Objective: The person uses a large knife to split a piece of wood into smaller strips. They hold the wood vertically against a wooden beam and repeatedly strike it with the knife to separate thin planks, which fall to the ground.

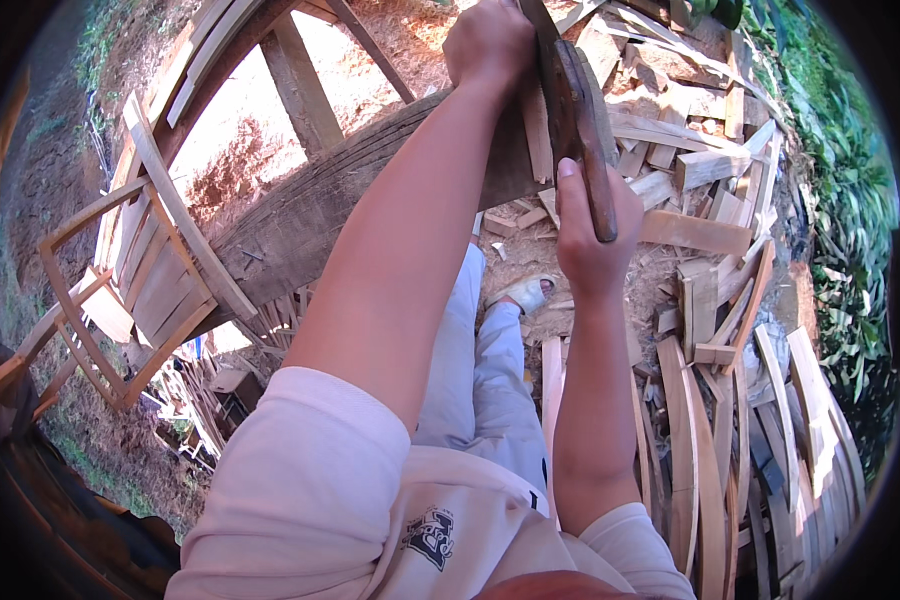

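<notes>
My right hand [598, 225] is wrapped round the dark wooden handle of a handsaw [582, 130], its thumb lying along the grip. The saw's thin dark blade runs up to the top edge of the view, where its end is cut off. Close to the left side of the blade, my left hand [487, 42] is closed in a fist. A pale wooden strip [537, 130] runs up behind that wrist towards the fist; the fingers are mostly hidden. Beneath my left forearm lies a thick weathered wooden beam [300, 205], crossing the view at a slant.
Cut boards and offcuts [705, 165] lie heaped at the right, with long curved slats [705, 460] lower down. A wooden frame [120, 300] and a curved board [175, 200] are at the left. My sandalled foot [530, 293] stands among shavings. Green plants [850, 200] border the right.
</notes>
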`<state>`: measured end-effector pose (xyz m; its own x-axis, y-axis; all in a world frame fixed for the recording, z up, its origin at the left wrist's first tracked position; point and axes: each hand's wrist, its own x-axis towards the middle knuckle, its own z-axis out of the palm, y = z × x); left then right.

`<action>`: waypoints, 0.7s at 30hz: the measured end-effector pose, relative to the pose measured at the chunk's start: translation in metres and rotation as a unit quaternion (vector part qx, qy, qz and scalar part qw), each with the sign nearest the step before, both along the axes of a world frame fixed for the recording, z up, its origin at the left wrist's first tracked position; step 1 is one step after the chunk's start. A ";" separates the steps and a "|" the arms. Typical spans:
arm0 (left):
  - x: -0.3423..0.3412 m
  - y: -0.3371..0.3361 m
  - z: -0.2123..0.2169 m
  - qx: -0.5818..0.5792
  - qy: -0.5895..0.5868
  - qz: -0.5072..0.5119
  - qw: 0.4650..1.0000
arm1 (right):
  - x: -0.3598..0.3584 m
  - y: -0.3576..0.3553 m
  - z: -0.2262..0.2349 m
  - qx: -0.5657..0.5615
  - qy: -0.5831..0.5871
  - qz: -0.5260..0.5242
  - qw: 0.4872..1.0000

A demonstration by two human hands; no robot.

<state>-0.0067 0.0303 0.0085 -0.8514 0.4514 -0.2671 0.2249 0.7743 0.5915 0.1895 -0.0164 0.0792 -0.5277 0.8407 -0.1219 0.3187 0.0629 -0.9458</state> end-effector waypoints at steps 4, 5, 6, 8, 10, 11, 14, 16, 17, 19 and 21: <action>-0.007 0.002 -0.006 0.005 -0.014 -0.013 1.000 | 0.002 -0.008 -0.004 -0.011 0.026 -0.016 0.999; -0.006 0.003 -0.003 0.007 -0.014 -0.013 1.000 | 0.003 -0.007 -0.004 -0.016 0.023 -0.012 1.000; -0.006 0.003 -0.005 0.008 -0.011 -0.008 1.000 | 0.003 -0.004 -0.004 -0.022 0.020 -0.008 1.000; -0.009 0.003 -0.009 0.010 -0.005 0.002 1.000 | 0.003 -0.003 0.001 -0.028 0.007 0.002 1.000; -0.009 0.002 -0.010 -0.003 -0.023 -0.010 1.000 | 0.003 -0.005 0.009 -0.028 -0.011 0.012 0.999; -0.011 0.001 -0.010 -0.010 -0.031 -0.016 0.999 | 0.002 -0.007 0.010 -0.028 -0.008 0.002 1.000; -0.004 0.002 -0.011 -0.026 0.008 -0.016 1.000 | 0.001 -0.015 0.013 -0.043 -0.008 -0.014 0.999; -0.004 0.000 -0.007 -0.022 0.005 -0.010 1.000 | 0.002 -0.011 0.018 -0.072 -0.023 -0.009 0.997; -0.003 -0.002 -0.007 -0.023 0.002 -0.014 1.000 | 0.003 -0.008 0.023 -0.074 -0.045 0.004 0.996; -0.002 -0.001 -0.007 -0.018 0.005 -0.018 1.000 | -0.012 0.006 0.042 -0.134 -0.046 -0.027 0.990; 0.002 -0.002 -0.002 -0.015 0.006 -0.019 1.000 | -0.025 0.017 0.060 -0.181 -0.055 -0.052 0.981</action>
<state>-0.0048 0.0283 0.0062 -0.8374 0.4749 -0.2706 0.2612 0.7826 0.5650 0.1649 0.0010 0.1390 -0.4074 0.7806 -0.4739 0.4071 -0.3093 -0.8594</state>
